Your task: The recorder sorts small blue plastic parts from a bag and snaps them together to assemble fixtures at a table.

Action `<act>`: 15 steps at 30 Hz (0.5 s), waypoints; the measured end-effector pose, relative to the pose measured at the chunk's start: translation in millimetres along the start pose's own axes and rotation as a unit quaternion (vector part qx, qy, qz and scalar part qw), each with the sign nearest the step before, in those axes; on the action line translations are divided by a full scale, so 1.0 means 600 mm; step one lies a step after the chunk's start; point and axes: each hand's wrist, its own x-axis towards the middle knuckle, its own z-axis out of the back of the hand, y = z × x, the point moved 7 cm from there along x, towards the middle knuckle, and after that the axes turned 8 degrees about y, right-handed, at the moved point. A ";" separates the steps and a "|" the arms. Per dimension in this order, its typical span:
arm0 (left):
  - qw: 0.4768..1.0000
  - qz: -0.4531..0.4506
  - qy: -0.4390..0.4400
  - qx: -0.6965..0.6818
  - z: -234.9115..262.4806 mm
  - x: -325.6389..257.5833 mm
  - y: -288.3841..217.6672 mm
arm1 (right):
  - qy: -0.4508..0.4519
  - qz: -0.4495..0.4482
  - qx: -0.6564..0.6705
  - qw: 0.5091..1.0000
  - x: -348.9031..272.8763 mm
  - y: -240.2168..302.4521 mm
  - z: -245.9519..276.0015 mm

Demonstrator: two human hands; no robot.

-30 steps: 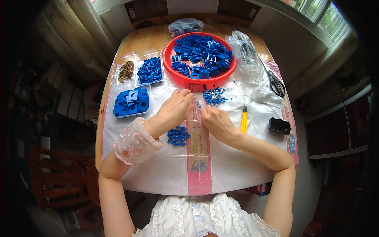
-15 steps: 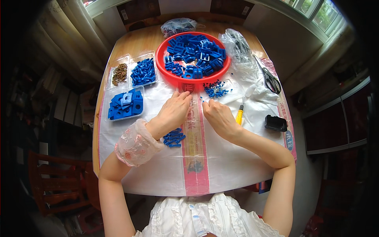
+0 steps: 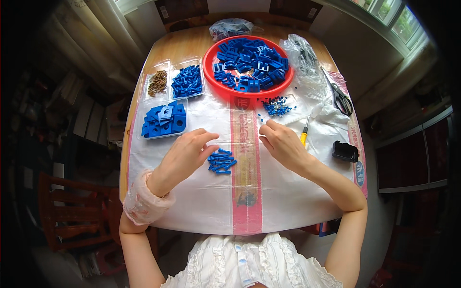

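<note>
My left hand (image 3: 188,150) hovers just left of a small pile of blue plastic sticks (image 3: 222,162), thumb and forefinger apart with nothing visible between them. Its wrist wears a pale pink lace cuff (image 3: 146,198). On the right, the fingers of my right hand (image 3: 284,145) are curled together at the cloth; whatever they may hold is hidden or too tiny to name. Just beyond them lies a heap of tiny blue and silvery pieces (image 3: 277,107), with a few strays beside the fingertips.
A red basin (image 3: 207,77) of blue plastic parts stands at the back. Clear boxes at left hold brown screws (image 3: 157,83), blue sticks (image 3: 186,80) and blue square plates (image 3: 164,121). Rightward lie a yellow-handled screwdriver (image 3: 304,137), scissors (image 3: 342,101), a black tray (image 3: 345,151) and a plastic bag (image 3: 305,65).
My left hand has drawn back left from the middle strip toward the stick pile, its fingers parting. My right hand stays by the tiny pieces. The whole view has shifted slightly.
</note>
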 end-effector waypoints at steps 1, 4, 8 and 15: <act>0.999 0.029 0.021 -0.020 -0.001 -0.019 0.012 | -0.009 0.024 0.066 0.998 -0.003 0.005 0.003; 0.998 0.050 0.039 -0.024 -0.019 -0.068 0.028 | 0.054 0.080 0.186 0.978 0.010 0.040 -0.020; 0.996 0.066 0.032 -0.051 -0.056 -0.084 0.037 | 0.135 0.087 0.196 0.967 0.026 0.094 -0.051; 0.995 0.035 0.026 -0.090 -0.081 -0.034 0.050 | 0.152 0.042 0.172 0.972 0.040 0.100 -0.089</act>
